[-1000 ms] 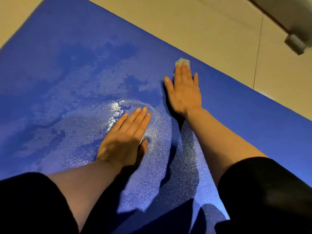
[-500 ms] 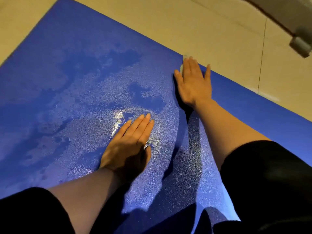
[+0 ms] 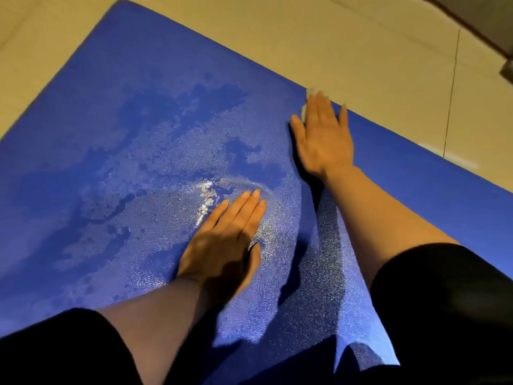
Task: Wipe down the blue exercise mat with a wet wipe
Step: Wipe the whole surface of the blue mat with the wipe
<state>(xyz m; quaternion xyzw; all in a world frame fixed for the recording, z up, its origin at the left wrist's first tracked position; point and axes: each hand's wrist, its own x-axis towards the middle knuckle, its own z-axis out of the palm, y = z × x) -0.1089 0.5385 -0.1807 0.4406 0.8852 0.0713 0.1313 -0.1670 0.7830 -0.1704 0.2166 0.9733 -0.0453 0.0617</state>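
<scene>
Wet wipe [image 3: 306, 102] sits at the far right edge of the blue mat [image 3: 144, 112], almost fully hidden under the flat, straight fingers of the right hand [image 3: 323, 136], only a pale sliver showing past the fingertips, so the wipe is pressed, not pinched. Mat's long axis runs from far left to near right along that edge, dry-looking stretch lying near-right of the wipe, so the next stroke likely goes that way. Left hand [image 3: 226, 244] lies flat, fingers together, bracing mid-mat on the wet sheen, nearer the body.
</scene>
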